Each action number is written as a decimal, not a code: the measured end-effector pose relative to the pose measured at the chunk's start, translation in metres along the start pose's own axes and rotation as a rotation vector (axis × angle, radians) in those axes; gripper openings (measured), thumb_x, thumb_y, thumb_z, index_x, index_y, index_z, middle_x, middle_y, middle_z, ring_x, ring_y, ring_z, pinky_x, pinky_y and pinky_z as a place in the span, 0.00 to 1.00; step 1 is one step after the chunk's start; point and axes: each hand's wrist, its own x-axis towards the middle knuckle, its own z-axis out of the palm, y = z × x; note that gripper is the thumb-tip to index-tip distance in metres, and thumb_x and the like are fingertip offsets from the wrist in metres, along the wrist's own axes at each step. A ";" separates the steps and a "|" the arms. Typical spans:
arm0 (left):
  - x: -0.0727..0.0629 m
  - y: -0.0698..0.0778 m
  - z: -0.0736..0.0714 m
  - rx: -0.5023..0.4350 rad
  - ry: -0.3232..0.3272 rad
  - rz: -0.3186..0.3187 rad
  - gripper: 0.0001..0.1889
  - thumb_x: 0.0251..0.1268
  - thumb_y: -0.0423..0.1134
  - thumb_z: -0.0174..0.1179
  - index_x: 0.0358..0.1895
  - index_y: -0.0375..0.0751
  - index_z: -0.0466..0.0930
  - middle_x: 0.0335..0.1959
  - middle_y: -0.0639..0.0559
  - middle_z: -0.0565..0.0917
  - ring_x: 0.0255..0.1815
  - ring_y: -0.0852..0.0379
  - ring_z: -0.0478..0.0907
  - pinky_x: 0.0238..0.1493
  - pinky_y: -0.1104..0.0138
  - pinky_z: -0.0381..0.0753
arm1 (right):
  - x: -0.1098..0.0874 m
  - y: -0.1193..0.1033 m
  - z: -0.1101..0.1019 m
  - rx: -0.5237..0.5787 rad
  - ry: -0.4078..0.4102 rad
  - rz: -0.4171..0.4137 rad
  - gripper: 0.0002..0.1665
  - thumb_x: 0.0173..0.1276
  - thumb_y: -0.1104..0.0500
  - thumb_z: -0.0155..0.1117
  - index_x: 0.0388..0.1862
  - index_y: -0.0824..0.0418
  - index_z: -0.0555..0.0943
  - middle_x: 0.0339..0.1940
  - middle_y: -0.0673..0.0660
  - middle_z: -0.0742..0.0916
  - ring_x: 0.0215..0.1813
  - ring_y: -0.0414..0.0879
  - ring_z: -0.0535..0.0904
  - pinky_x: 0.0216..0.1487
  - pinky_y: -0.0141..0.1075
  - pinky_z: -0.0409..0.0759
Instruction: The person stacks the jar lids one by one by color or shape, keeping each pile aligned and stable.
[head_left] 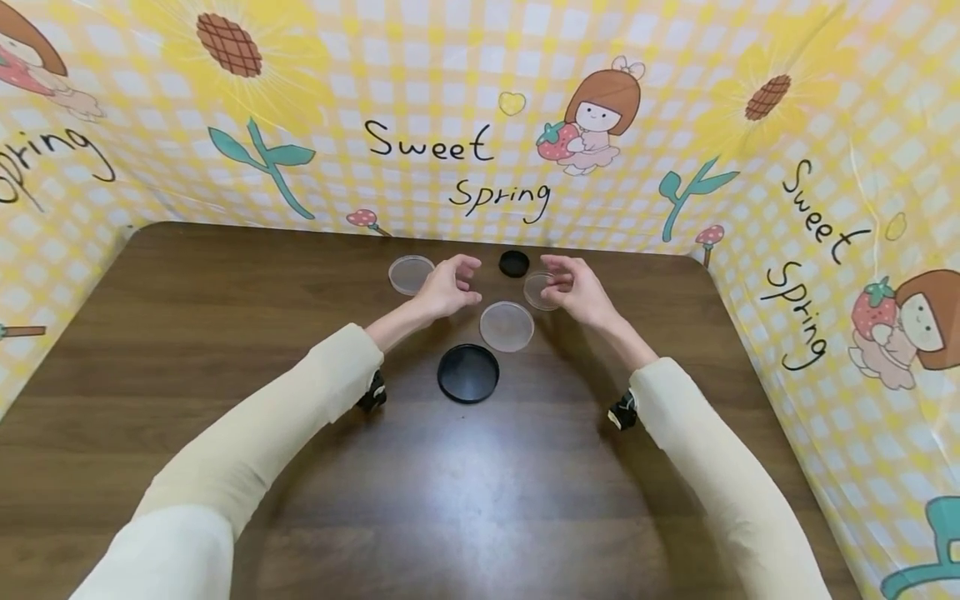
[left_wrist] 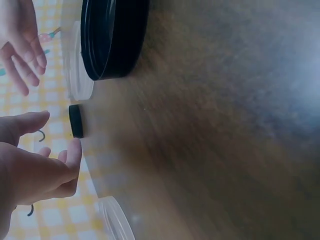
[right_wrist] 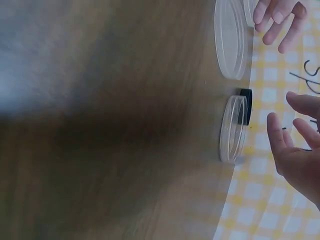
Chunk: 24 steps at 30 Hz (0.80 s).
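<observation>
My left hand (head_left: 447,289) is held above the table beside a clear round shallow dish (head_left: 407,275), its fingers loosely curved with nothing between them. On the other side, my right hand (head_left: 577,290) partly covers a second clear dish (head_left: 536,293) in the head view; its fingers are bent and hold nothing. A small black round lid-like piece (head_left: 513,263) lies between the two hands, towards the back. Nearer to me are a third, larger clear dish (head_left: 507,326) and a wide black shallow round dish (head_left: 468,375). In the right wrist view, the clear dish (right_wrist: 233,131) overlaps the small black piece (right_wrist: 249,106).
The brown wooden table (head_left: 480,500) reaches back to a yellow checked cloth (head_left: 420,92), which hangs along its far and side edges. Dark wrist devices show under the left cuff (head_left: 372,392) and the right cuff (head_left: 622,412).
</observation>
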 end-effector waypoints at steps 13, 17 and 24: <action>0.035 0.002 0.008 0.041 -0.012 -0.043 0.33 0.56 0.25 0.65 0.66 0.39 0.66 0.57 0.40 0.68 0.54 0.46 0.72 0.53 0.61 0.75 | 0.046 0.022 0.002 -0.123 0.039 -0.036 0.35 0.63 0.73 0.64 0.69 0.68 0.67 0.62 0.70 0.70 0.57 0.60 0.75 0.58 0.42 0.75; 0.045 0.003 0.008 0.038 0.015 -0.071 0.33 0.57 0.22 0.63 0.67 0.37 0.66 0.59 0.38 0.68 0.56 0.45 0.71 0.56 0.59 0.73 | 0.056 0.024 0.004 -0.153 0.023 -0.070 0.37 0.62 0.75 0.63 0.70 0.70 0.65 0.61 0.70 0.69 0.58 0.63 0.74 0.58 0.43 0.75; 0.061 0.003 0.022 0.062 0.064 -0.063 0.34 0.52 0.21 0.66 0.65 0.35 0.68 0.58 0.37 0.70 0.54 0.45 0.72 0.55 0.61 0.74 | 0.065 0.026 0.004 -0.204 -0.003 -0.046 0.35 0.61 0.76 0.63 0.69 0.71 0.66 0.61 0.71 0.67 0.60 0.64 0.72 0.59 0.45 0.75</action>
